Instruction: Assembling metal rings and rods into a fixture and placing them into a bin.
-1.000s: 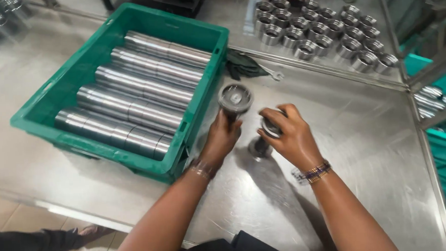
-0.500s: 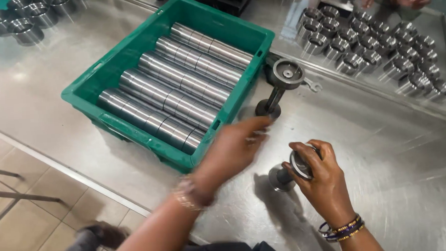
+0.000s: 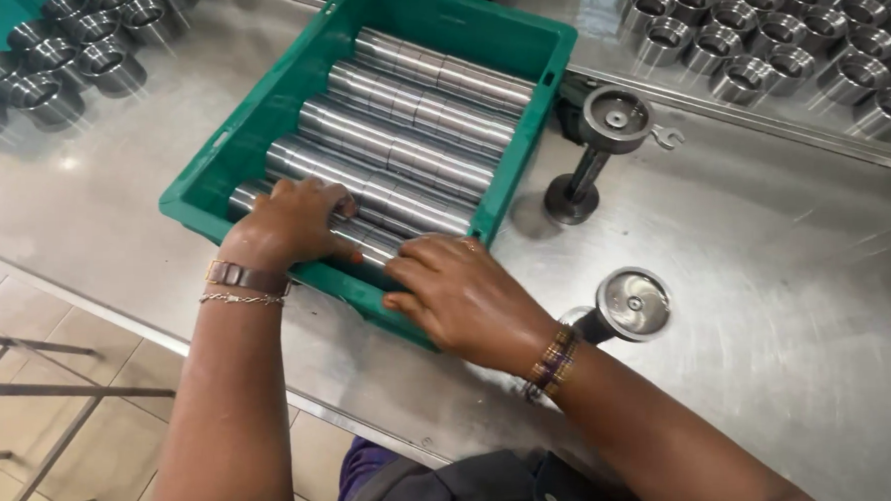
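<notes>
We have both hands in the near end of the crate [image 3: 259, 118], on the nearest shaft [image 3: 365, 246]. That shaft lies along the crate's near wall, its long axis running from the crate's near-left corner toward its right wall, parallel to the other shafts [image 3: 419, 111] stacked behind it.

Our left hand [image 3: 289, 222] rests on top of the shaft toward its left end, fingers [image 3: 328, 200] curled over it. Our right hand [image 3: 462, 295] comes over the crate's near wall, fingers [image 3: 421, 257] bent down onto the shaft's right part. Both are wrapped around the steel, though we cannot tell how firm the hold is. The shaft sits in the crate, not raised.

Right of the crate, two flanged parts stand on the table [image 3: 767, 267]: one [image 3: 602, 158] by its far-right corner, one [image 3: 628, 308] just beside our right wrist.
</notes>
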